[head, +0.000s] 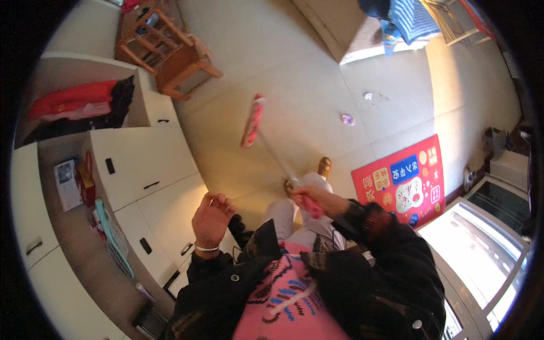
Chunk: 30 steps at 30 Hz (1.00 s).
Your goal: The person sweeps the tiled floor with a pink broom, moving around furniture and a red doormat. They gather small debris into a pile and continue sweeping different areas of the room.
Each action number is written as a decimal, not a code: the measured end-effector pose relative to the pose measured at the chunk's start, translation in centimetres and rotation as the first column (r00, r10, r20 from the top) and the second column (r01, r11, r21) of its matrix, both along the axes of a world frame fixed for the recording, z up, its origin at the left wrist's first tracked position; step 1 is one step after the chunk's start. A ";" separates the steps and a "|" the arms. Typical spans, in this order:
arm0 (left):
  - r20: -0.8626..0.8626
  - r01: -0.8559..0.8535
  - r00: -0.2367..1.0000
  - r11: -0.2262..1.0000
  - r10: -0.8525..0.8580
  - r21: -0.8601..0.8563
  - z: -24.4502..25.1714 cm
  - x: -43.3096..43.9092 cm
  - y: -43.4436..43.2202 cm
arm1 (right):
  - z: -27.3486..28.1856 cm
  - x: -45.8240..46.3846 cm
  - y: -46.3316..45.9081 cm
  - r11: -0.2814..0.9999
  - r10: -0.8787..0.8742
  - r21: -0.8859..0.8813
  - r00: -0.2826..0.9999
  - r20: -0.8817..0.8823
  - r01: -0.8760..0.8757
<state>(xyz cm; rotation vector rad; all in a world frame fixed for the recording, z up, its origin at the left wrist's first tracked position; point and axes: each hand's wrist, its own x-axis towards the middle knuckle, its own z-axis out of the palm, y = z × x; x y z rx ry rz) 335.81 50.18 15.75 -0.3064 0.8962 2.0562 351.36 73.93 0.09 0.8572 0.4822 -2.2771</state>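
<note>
My right hand (312,199) is closed around the pink grip of a long-handled broom or mop (276,155). Its pale stick slants away to a narrow red-and-white head (253,121) on the tiled floor; blur hides whether that head has bristles or cloth. My left hand (214,216) is raised beside the white cabinets, fingers apart and slightly curled, holding nothing. Beyond the head's right side lie a small crumpled wrapper (347,119) and a white scrap (368,96) with dark specks near it.
White cabinets (144,161) line the left, with a teal racket (111,238) on their shelf. A wooden chair (178,74) stands at the upper left. At right, a red printed mat (399,182) lies before a glazed door (476,246). A box-shaped piece (335,29) juts in above.
</note>
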 end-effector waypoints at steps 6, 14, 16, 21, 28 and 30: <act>-0.034 0.042 0.998 0.994 -0.045 -0.096 1.4 1.8 1.7 | -9.7 -6.3 -5.4 0.927 -0.058 -0.370 0.998 0.002 0.054; -0.086 0.067 0.994 0.996 -0.072 -0.060 1.5 5.1 11.2 | -9.6 8.1 16.6 0.715 -0.094 -0.689 0.961 -0.261 -0.117; -0.076 0.086 0.993 0.996 -0.088 -0.038 1.1 7.2 15.1 | -8.2 11.9 23.8 0.900 -0.036 -0.382 0.910 0.412 0.208; -0.044 0.132 0.991 0.989 -0.130 0.065 1.1 12.3 25.0 | -3.6 20.8 41.8 0.868 -0.246 -0.272 0.837 0.489 0.414; -0.045 0.120 0.992 0.992 -0.118 0.038 2.3 16.7 32.9 | -0.5 26.9 59.3 0.888 -0.439 0.058 0.804 0.401 0.455; -0.047 0.116 0.992 0.993 -0.114 0.028 2.7 16.8 34.1 | -0.6 28.1 62.4 0.852 -0.510 0.095 0.777 0.368 0.514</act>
